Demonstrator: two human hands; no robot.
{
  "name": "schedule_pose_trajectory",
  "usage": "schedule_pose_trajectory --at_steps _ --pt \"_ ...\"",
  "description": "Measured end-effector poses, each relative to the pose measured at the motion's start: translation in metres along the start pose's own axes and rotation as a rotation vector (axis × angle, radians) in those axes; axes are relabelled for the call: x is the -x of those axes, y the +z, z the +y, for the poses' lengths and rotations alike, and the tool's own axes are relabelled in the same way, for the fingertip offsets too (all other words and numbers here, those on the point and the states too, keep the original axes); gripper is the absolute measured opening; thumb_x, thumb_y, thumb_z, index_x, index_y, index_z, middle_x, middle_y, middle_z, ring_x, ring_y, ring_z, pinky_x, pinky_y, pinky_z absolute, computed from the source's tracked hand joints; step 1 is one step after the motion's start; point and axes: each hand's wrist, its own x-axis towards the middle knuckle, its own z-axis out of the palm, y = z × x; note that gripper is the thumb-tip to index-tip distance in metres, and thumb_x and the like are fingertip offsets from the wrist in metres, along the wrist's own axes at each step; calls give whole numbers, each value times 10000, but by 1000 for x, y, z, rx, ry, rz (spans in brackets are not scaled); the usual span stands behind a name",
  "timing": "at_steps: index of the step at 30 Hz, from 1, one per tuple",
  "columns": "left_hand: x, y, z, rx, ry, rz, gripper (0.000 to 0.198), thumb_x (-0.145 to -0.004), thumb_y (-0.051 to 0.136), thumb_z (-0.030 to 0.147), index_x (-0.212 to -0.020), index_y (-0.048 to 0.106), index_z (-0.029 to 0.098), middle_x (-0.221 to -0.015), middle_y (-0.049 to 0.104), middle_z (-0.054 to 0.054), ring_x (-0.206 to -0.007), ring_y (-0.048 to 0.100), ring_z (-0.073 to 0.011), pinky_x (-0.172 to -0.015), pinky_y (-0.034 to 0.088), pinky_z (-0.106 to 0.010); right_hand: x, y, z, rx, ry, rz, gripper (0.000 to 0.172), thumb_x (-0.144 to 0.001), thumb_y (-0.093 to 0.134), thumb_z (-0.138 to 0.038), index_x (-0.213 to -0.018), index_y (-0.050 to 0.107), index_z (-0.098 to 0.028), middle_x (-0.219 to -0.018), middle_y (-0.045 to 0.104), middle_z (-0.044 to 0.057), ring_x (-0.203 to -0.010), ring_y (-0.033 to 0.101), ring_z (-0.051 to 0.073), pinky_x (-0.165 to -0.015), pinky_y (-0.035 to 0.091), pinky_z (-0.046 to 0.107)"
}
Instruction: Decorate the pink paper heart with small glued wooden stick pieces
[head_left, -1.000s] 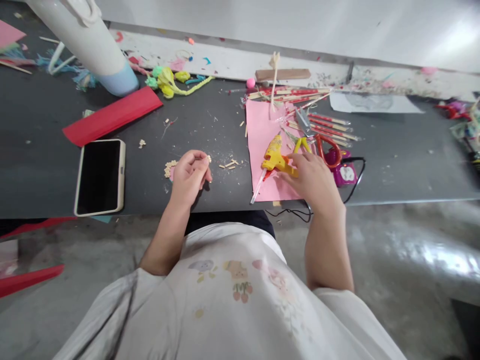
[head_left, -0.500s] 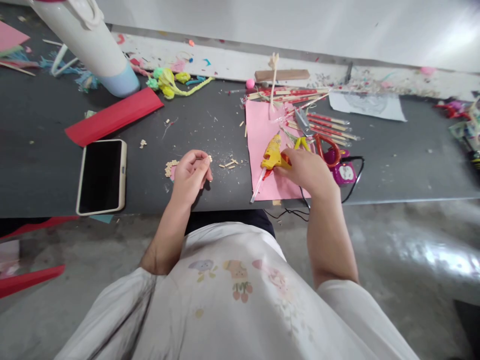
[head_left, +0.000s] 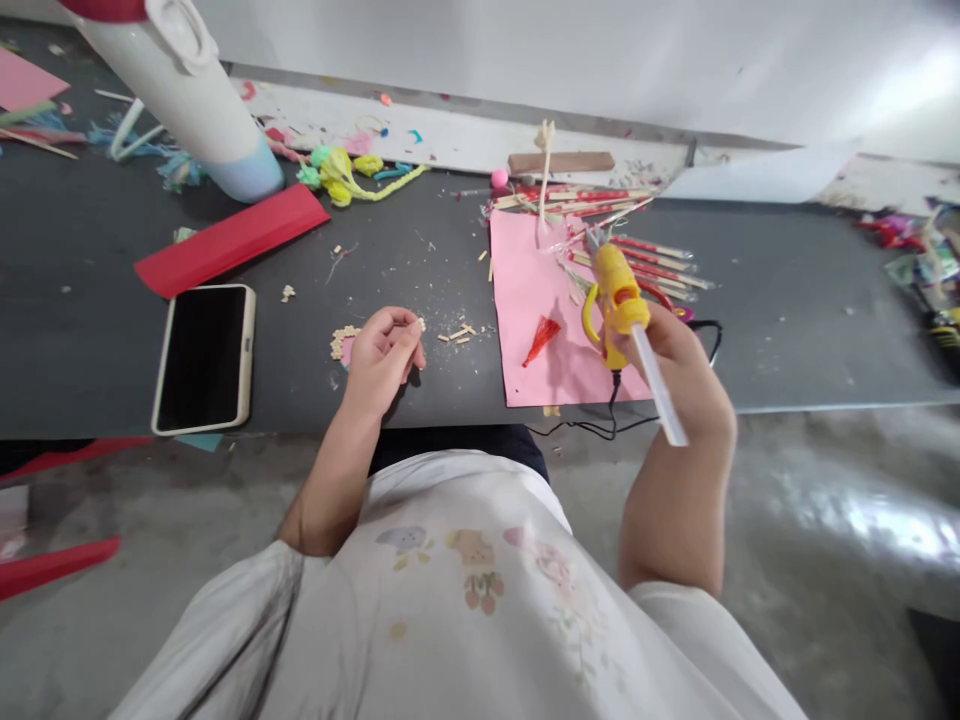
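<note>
My right hand [head_left: 679, 365] grips a yellow hot glue gun [head_left: 619, 290] above a pink sheet [head_left: 517, 300]. A clear glue stick [head_left: 660, 385] sticks out of the gun's back end towards me, and its cord hangs down over the table edge. My left hand [head_left: 386, 350] is closed in a pinch on a small pale wooden piece [head_left: 421, 325]. Beside it lies a cluster of similar small wooden pieces [head_left: 343, 343] around a bit of pink. Short stick bits [head_left: 460, 332] are scattered to its right. A red tassel [head_left: 541, 340] rests on the pink sheet.
At left are a phone [head_left: 204, 358], a red folded strip [head_left: 236, 238] and a tall bottle [head_left: 217, 120]. Yellow-green yarn [head_left: 345, 178] lies at the back. Red-wrapped sticks [head_left: 645, 255] and partly hidden scissors [head_left: 656, 292] lie behind the glue gun. A white paper [head_left: 765, 178] curls up at back right.
My right hand has lifted the glue gun off the pink sheet and turned it, uncovering the red tassel. The white paper's edge has lifted. My left hand keeps its pinch in place.
</note>
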Motion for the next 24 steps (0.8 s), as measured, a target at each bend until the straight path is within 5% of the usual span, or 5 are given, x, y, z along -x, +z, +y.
schedule_pose_trajectory --at_steps 4,10,17,24 --pt "-1 0 1 16 -8 -5 319 -778 736 477 -841 577 207 -486 584 60 -296 355 -34 -293 210 -152 12 13 9 -308 89 -1 226 -847 623 -444 -972 631 -256 -848 594 23 -752 576 191 -679 508 343" --pt "-3 3 8 66 -48 -32 293 -785 729 442 -830 569 202 -485 586 58 -305 362 -31 -301 202 -142 28 45 0 -453 121 -13 261 -846 655 -343 -1076 669 -221 -741 552 -13 -634 510 125 -579 442 276" --pt "0 1 21 279 -207 -128 283 -759 743 396 -813 562 185 -466 578 51 -288 279 -12 -329 219 -140 39 78 -27 -433 117 -153 310 -857 659 -454 -1052 678 -214 -697 592 -3 -577 540 127 -542 496 290" --pt "2 -1 23 355 -254 -173 304 -739 768 391 -802 553 186 -454 552 64 -287 251 -5 -331 193 -138 46 96 -35 -398 86 -236 334 -852 657 -489 -1019 706 -205 -859 707 56 -654 621 146 -598 570 290"
